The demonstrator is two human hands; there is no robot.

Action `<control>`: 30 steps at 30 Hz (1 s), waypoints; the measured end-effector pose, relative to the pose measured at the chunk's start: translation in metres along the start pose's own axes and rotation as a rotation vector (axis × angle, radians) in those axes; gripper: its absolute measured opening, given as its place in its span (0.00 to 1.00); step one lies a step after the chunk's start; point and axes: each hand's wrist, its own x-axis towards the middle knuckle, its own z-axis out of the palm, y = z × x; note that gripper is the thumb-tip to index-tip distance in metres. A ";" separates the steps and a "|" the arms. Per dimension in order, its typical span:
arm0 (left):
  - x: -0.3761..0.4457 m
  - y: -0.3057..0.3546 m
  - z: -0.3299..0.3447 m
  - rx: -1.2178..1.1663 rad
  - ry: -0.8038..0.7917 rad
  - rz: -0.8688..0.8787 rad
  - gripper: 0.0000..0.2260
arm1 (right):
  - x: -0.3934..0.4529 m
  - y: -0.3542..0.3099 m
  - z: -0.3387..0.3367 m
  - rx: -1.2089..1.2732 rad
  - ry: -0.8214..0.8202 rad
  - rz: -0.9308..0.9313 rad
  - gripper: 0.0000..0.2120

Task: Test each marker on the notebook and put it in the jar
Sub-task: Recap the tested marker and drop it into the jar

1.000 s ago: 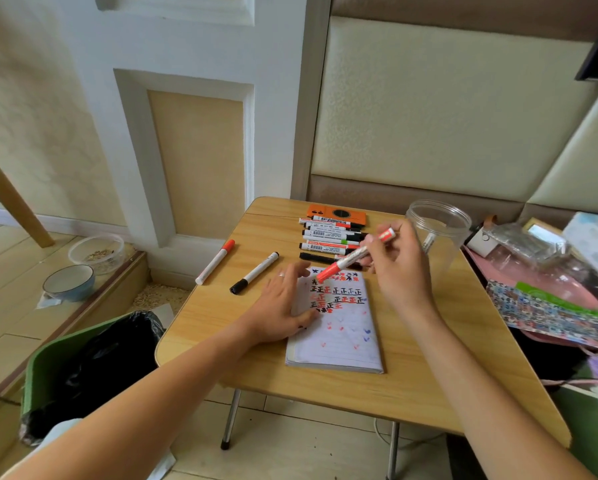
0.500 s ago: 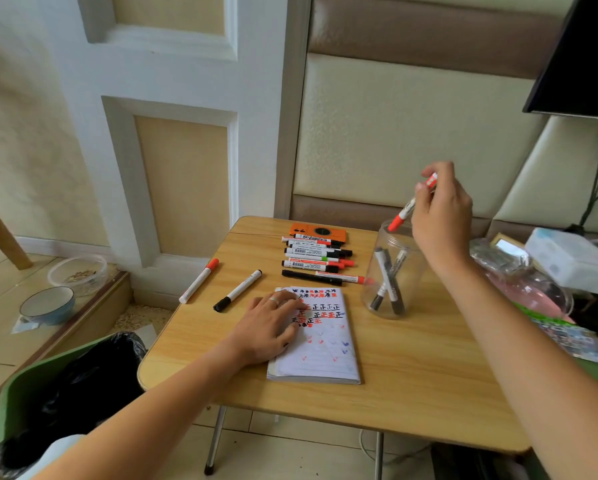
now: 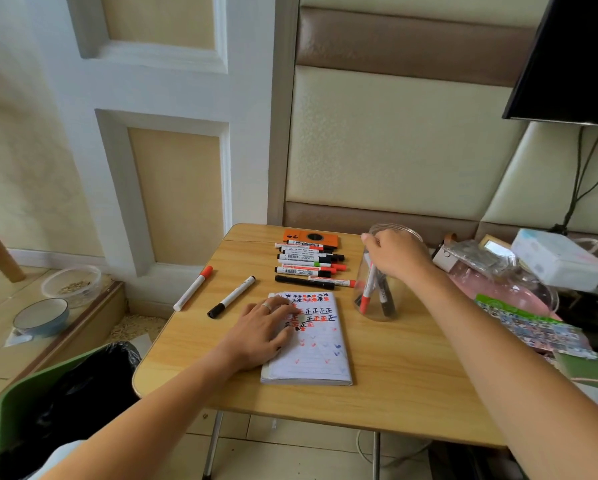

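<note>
the wooden table (image 3: 411,382) carries an open notebook (image 3: 313,355) near its front edge. a clear jar (image 3: 377,306) stands just beside it, toward the right edge. a row of markers (image 3: 308,263) and an orange case (image 3: 311,237) lie at the back edge. two loose markers (image 3: 195,287) lie near the left edge.

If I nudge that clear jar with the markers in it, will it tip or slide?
The clear jar looks like thin plastic, so probably light and apt to slide on the smooth table. The markers lean to one side inside, and the jar stands tall, so it may tip.
</note>
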 end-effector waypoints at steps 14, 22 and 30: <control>0.001 -0.004 0.000 -0.118 0.033 -0.068 0.22 | -0.010 -0.051 0.027 0.123 0.541 -0.400 0.03; 0.003 -0.002 0.000 -0.097 0.031 -0.079 0.23 | 0.017 -0.067 0.110 0.022 -0.072 -0.211 0.07; 0.004 -0.002 -0.001 -0.153 0.046 -0.068 0.22 | 0.026 -0.063 0.136 0.057 -0.101 -0.208 0.07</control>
